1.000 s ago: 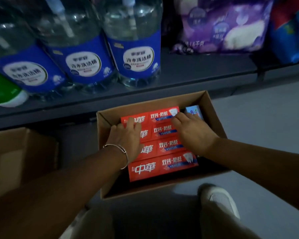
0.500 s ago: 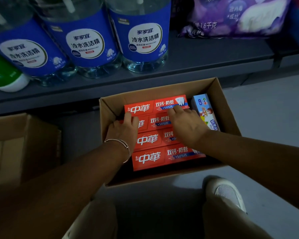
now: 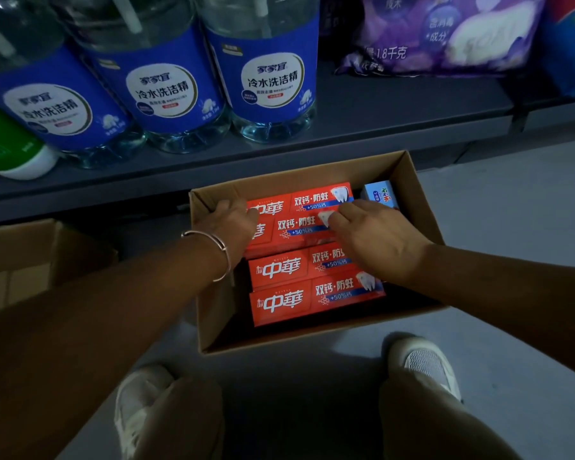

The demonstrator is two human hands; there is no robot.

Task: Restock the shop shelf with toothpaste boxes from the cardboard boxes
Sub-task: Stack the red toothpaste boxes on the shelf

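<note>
An open carton (image 3: 422,207) sat on the floor (image 3: 512,227) just before the shelf (image 3: 379,127). Four red toothpaste boxes (image 3: 316,287) lay flat in it, side by side, with a small blue box (image 3: 377,194) at the far right corner. The left hand (image 3: 233,227) (a bangle (image 3: 218,247) on its wrist) gripped the left end of the second red box (image 3: 296,227), fingers (image 3: 221,207) curled over it. The right hand (image 3: 379,244) held that box's right end, its fingers (image 3: 339,220) bent down onto the top edge. That box sat tilted, slightly above its neighbours. Three blue-labelled bottles (image 3: 269,81) and a purple bag (image 3: 445,34) stood on the shelf. A second carton (image 3: 30,254) stood at the left.
</note>
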